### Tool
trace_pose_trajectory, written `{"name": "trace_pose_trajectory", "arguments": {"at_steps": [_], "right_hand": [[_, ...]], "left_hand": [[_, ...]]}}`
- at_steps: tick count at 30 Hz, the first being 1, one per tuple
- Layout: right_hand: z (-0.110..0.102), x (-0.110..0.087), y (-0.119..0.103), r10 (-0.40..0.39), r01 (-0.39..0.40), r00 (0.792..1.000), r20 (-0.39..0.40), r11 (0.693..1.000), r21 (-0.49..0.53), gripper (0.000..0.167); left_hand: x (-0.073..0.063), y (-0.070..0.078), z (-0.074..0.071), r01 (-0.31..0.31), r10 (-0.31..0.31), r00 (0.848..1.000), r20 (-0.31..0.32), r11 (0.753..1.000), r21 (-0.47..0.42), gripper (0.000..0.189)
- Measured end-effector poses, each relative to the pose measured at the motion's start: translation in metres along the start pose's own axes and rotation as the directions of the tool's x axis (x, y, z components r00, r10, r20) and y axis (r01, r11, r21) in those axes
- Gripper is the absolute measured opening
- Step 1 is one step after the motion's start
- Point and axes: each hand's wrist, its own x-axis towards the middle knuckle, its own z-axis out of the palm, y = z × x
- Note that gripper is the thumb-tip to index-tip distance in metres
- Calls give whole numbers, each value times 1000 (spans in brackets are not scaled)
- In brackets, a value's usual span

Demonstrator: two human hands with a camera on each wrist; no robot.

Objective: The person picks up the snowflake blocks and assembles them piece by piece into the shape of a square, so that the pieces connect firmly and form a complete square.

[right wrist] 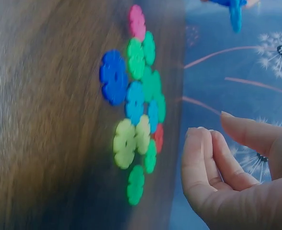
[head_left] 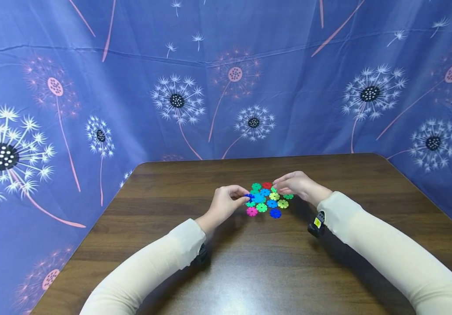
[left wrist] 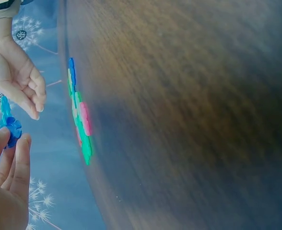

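Note:
My left hand pinches a dark blue notched plastic disc between thumb and fingers, above the table. A light blue disc is joined to it, standing at an angle to the dark one. Off to the right, my right hand hovers over the far side of the loose discs; its fingers are gently bent, with a gap to the thumb and nothing between them. Beneath both hands lie several flat flower-shaped discs, among them a pink one, a dark blue one and a red one.
The brown wooden table carries the discs near its far middle. A blue cloth with a dandelion print hangs behind and beside it. A black wrist camera sits under the right cuff.

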Motion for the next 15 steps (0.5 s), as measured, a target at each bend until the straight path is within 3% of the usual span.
{"name": "trace_pose_trajectory", "arguments": {"at_steps": [10, 15], "right_hand": [[-13, 10, 14, -4, 1, 998, -70, 999, -41, 46], [-18, 12, 20, -10, -1, 996, -92, 993, -118, 46]], "left_hand": [[0, 1, 1, -10, 10, 1000, 0, 1000, -13, 10], [-1, 1, 2, -26, 25, 1000, -12, 1000, -16, 12]]}}
